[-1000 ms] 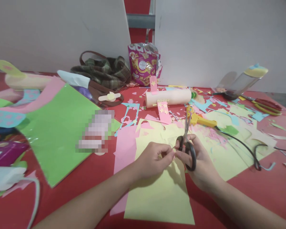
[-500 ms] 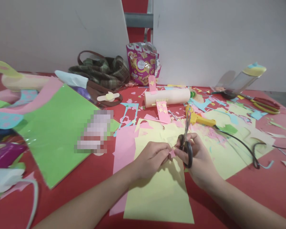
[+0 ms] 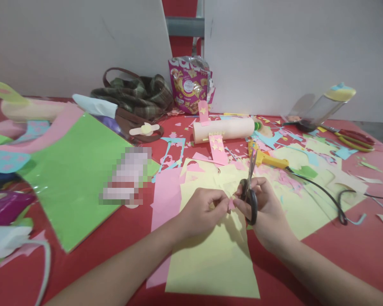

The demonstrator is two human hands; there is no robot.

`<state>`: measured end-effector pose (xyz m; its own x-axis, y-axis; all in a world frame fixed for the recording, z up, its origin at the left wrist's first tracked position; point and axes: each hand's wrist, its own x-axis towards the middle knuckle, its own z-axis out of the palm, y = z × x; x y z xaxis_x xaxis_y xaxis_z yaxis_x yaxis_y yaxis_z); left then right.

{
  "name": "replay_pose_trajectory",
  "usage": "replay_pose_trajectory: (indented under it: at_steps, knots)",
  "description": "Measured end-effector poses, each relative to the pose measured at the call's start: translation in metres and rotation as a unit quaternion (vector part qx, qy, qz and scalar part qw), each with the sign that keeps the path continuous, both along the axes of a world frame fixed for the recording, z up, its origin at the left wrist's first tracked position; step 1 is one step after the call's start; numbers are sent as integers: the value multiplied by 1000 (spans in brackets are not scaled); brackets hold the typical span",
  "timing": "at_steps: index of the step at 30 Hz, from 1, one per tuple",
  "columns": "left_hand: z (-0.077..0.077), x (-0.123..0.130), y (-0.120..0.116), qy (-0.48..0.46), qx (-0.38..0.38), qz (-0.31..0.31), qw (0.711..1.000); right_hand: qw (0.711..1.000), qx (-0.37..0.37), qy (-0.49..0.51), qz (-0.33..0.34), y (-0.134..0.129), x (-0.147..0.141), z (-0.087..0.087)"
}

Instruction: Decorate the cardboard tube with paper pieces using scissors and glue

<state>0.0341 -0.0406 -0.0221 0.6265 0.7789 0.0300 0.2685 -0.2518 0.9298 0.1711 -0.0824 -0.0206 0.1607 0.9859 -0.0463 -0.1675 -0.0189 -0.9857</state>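
Observation:
Between the fingertips of both hands is a small pink paper piece (image 3: pixel 231 203), partly covered by the fingers. My left hand (image 3: pixel 207 211) pinches it from the left, closed. My right hand (image 3: pixel 268 208) has black-handled scissors (image 3: pixel 252 199) hooked in its fingers, blades pointing up and away, while its thumb and a finger touch the pink piece. Below both hands lies a pale yellow paper sheet (image 3: pixel 210 259), overlapping a pink sheet (image 3: pixel 162 221). Farther back, a cream paper tube (image 3: pixel 225 130) rests on its side with star-dotted pink strips (image 3: pixel 218 149) against it.
A yellow glue gun (image 3: pixel 268 159) with a black cord lies beyond my right hand. Green paper (image 3: pixel 73 178) covers the left side. Paper scraps, a snack bag (image 3: pixel 190 85), a plaid bag (image 3: pixel 137 93), a clear bottle (image 3: pixel 328 106) and other scissors (image 3: pixel 354 139) stand or lie around the back.
The left fingers have shifted slightly on the pink piece, with a gap opening between index finger and thumb. The scissors and my right hand stay nearly in place.

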Motion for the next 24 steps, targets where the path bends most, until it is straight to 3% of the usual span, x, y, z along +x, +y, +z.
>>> replay_pose_trajectory:
  at_steps: [8, 15, 24]
  knots:
    - [1, -1, 0, -4, -7, 10, 1000, 1000, -1, 0, -1, 0, 0, 0]
    - [-2, 0, 0, 17, 39, 12, 999, 1000, -9, -4, -1, 0, 0, 0]
    - [3, -2, 2, 5, 11, -14, 1000, 1000, 1, 26, 15, 1, 0, -1]
